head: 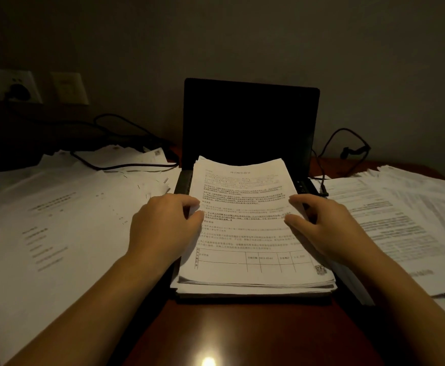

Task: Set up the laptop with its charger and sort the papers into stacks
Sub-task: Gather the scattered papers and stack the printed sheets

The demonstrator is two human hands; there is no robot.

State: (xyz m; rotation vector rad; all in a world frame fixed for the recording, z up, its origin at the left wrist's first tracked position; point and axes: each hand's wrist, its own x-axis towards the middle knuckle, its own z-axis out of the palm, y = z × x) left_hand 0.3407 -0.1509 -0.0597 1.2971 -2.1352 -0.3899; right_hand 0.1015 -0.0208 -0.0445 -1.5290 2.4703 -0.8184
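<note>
Left hand [163, 225], right hand [332, 228]: pinch grips at paper stack [247, 233] sides (atop laptop [250, 122])

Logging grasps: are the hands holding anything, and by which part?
Both hands hold the stack of papers lying on the open laptop: the left hand grips its left edge, the right hand its right edge.

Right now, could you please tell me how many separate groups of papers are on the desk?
3: a loose spread left of the laptop, a stack on its keyboard, and a second spread to its right. More may lie out of frame.
</note>
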